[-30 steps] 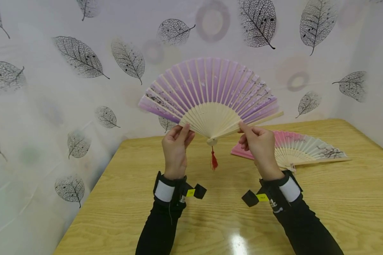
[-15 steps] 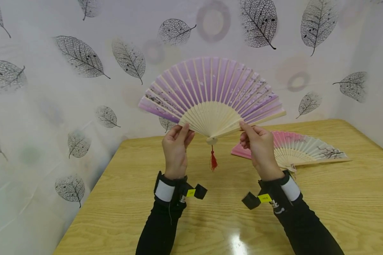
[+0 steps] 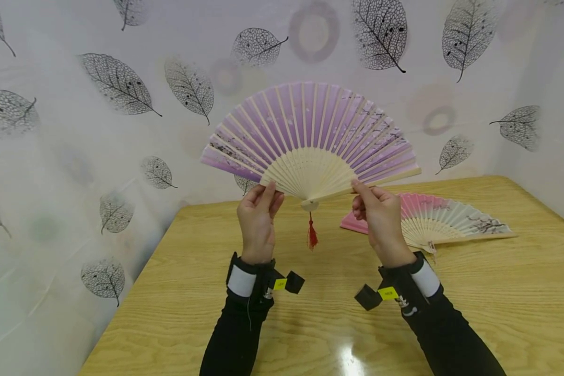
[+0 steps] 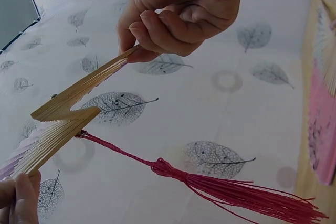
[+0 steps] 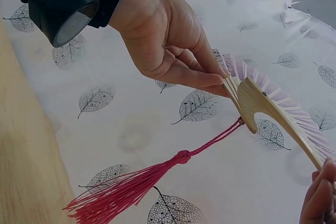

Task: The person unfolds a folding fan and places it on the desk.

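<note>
A spread purple folding fan (image 3: 305, 117) with pale wooden ribs is held up above the table, in front of the patterned backdrop. My left hand (image 3: 257, 224) pinches its left outer rib between thumb and fingers. At the right guard stick, my right hand (image 3: 384, 222) pinches with the thumb on the near face. From the pivot hangs a red tassel (image 3: 312, 236). The left wrist view shows the right hand (image 4: 184, 11) from across the fan. In the right wrist view, the left hand (image 5: 168, 38) pinches the ribs beside the pivot.
Behind my right hand, a pink and white folding fan (image 3: 451, 222) lies spread on the wooden table (image 3: 207, 250). A backdrop (image 3: 122, 209) printed with dark leaves stands behind and to the left. Black bands (image 3: 249, 279) with small cameras circle both wrists.
The purple fan has spread slightly wider, its right cloth now reaching closer to the guard stick. Its pivot and tassel have shifted a little left. Both hands keep their pinch.
</note>
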`<state>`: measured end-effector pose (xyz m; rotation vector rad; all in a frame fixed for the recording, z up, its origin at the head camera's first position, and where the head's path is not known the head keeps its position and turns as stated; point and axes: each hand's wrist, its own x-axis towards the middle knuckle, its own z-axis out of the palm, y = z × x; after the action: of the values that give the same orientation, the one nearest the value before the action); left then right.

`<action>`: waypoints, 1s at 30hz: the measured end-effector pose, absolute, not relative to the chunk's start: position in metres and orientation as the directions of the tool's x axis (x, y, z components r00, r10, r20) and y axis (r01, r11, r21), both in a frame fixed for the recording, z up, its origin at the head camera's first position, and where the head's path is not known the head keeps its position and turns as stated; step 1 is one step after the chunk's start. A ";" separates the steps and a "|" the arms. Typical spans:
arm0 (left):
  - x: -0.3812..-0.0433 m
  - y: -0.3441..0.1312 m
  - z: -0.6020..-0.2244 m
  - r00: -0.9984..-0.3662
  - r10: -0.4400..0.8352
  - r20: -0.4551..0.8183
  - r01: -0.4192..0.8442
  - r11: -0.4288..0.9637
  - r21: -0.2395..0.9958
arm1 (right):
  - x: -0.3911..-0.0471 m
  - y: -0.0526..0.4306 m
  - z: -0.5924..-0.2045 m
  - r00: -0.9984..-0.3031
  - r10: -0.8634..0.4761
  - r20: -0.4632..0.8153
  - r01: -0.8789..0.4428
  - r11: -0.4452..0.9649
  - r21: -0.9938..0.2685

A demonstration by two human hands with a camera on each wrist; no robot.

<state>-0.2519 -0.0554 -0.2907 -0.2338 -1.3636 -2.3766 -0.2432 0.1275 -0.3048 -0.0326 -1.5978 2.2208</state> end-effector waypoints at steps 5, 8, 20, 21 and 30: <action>-0.251 -0.056 -0.290 -0.910 -0.254 0.326 0.410 -0.446 0.796 | -0.242 0.126 -0.304 -0.915 0.343 0.215 -0.313 -0.262 -0.913; -0.252 -0.056 -0.290 -0.910 -0.259 0.324 0.411 -0.455 0.790 | -0.243 0.125 -0.305 -0.906 0.361 0.221 -0.328 -0.269 -0.905; -0.253 -0.055 -0.290 -0.899 -0.296 0.323 0.433 -0.486 0.759 | -0.244 0.121 -0.307 -0.889 0.384 0.249 -0.370 -0.285 -0.884; -0.254 -0.055 -0.289 -0.899 -0.297 0.322 0.432 -0.487 0.759 | -0.244 0.121 -0.307 -0.888 0.384 0.252 -0.373 -0.282 -0.884; -0.253 -0.056 -0.289 -0.902 -0.298 0.313 0.426 -0.487 0.763 | -0.243 0.120 -0.306 -0.894 0.375 0.245 -0.366 -0.295 -0.883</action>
<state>-0.2530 -0.0560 -0.2887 -0.1922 -1.2800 -2.3893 -0.2430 0.1203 -0.3063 -0.0120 -1.5058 2.2131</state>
